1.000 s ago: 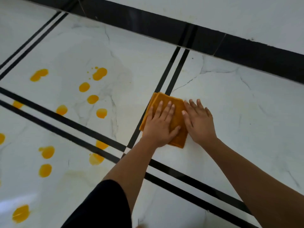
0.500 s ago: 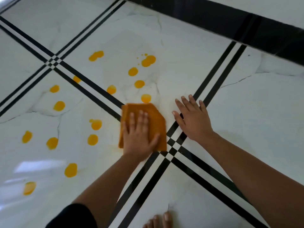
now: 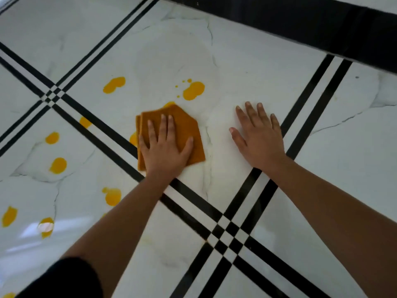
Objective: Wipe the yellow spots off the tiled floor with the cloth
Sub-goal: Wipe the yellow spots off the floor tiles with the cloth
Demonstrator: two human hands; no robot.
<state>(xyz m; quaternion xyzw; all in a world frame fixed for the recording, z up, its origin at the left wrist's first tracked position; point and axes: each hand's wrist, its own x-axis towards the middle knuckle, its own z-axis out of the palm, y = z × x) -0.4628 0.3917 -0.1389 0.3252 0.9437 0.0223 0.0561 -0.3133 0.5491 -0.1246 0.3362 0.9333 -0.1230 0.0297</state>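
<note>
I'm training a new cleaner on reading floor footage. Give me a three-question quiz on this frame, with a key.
1. True or false: the right hand is pressing on the cloth.
2. Which hand lies flat on the cloth? A) left hand B) right hand C) both
3. Fill in: the big yellow spot with small droplets beside it lies just ____ the cloth, toward the dark border.

Key
1. False: it rests flat on bare tile, apart from the cloth.
2. A
3. beyond
</note>
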